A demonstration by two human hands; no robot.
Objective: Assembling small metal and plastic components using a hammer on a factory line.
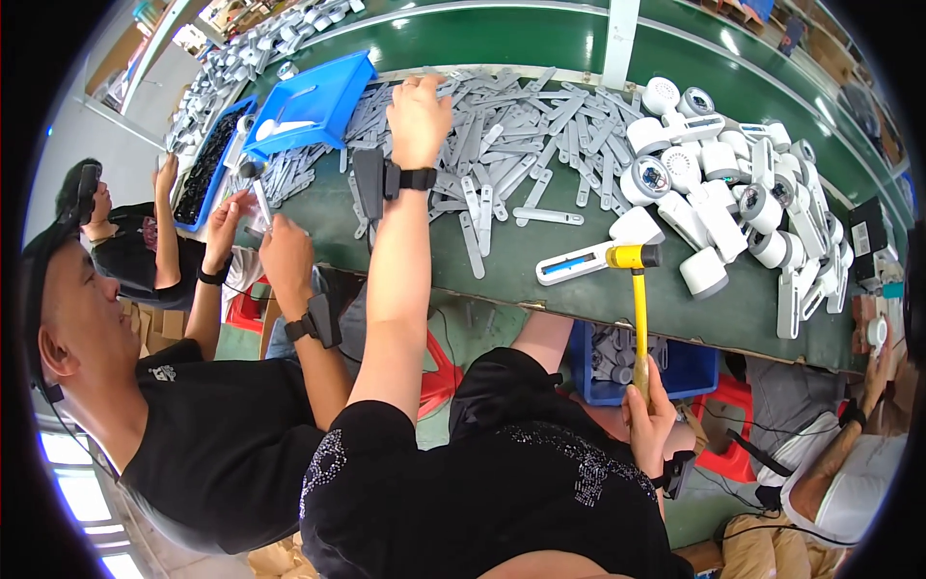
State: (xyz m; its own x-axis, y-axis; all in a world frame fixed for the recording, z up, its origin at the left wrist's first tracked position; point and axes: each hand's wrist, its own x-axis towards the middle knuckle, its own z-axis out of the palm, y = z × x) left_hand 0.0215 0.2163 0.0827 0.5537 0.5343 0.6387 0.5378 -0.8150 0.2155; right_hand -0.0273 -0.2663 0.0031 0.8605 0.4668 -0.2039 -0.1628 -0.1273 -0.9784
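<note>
My left hand [422,118] reaches over the far part of a heap of grey plastic strips [502,145]. Its fingers are curled with the tips hidden, and I cannot make out what they hold. Low at the right, my right hand [651,415] grips the handle of a small mallet [640,314], held upright with its yellow and black head over the table edge. Beside that head lies a white handle-shaped part [571,265] with a blue insert in its slot. The mallet head overlaps its right end, so contact cannot be judged.
White round-headed devices [714,183] are heaped on the right of the green table [376,280]. A blue tray [313,101] stands at the far left. A co-worker's hands [260,227] work close by on my left. A blue bin [690,372] sits below the table.
</note>
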